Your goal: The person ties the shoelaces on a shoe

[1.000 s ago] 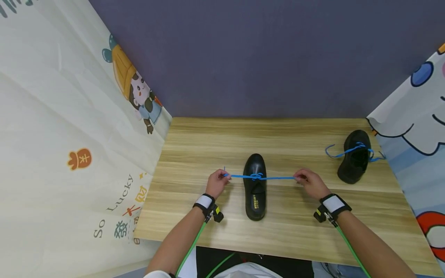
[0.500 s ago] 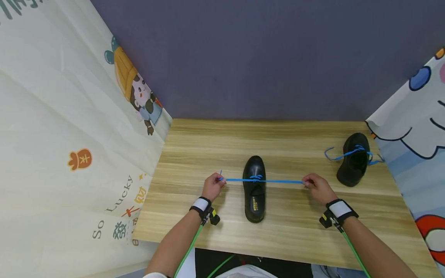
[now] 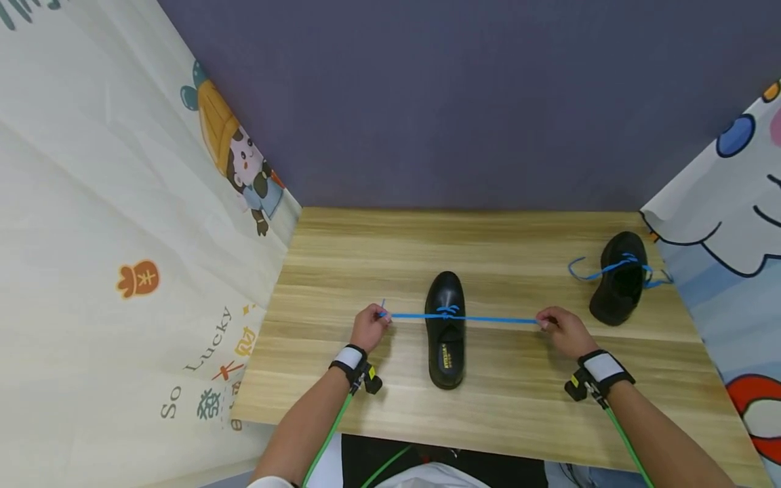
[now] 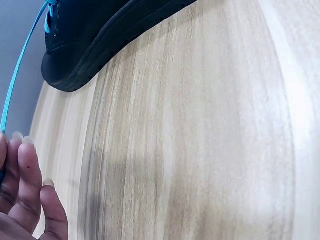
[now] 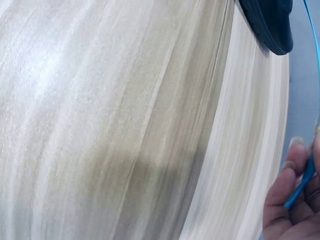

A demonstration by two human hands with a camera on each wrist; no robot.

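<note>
On the wooden table (image 3: 366, 257), dead centre, sits a black leather shoe (image 3: 446, 329), toe pointing to the far wall, and a bright blue lace (image 3: 482, 318) runs straight across it, taut as a wire, with a small knot (image 3: 448, 312) bunched over the eyelets. The left hand (image 3: 369, 328) is out to the left of the shoe, fingers curled in, pinching its end of the lace, and a short tip pokes up past the knuckles. The right hand (image 3: 563, 331) is well out to the right, fingers closed on the other end. Both hands are wide apart, low over the table, one on either side of the shoe.

From the left wrist view the lace (image 4: 20, 70) slants from the fingers (image 4: 30, 175) up to the shoe (image 4: 100, 35), whose dark sole rests flat on the wood. From the right wrist view the blue end (image 5: 300, 187) lies tucked between the curled fingers (image 5: 287, 190), and only the rounded sole edge of the shoe (image 5: 270, 22) shows at the top.

Over at the far right corner lies a second black shoe (image 3: 619, 278), its own blue lace (image 3: 588, 271) loose and trailing on the table. Cartoon-printed cloth (image 3: 122, 224) hangs along the left side, a second printed cloth (image 3: 732, 224) along the right, and a plain grey-purple wall (image 3: 457, 102) stands behind.
</note>
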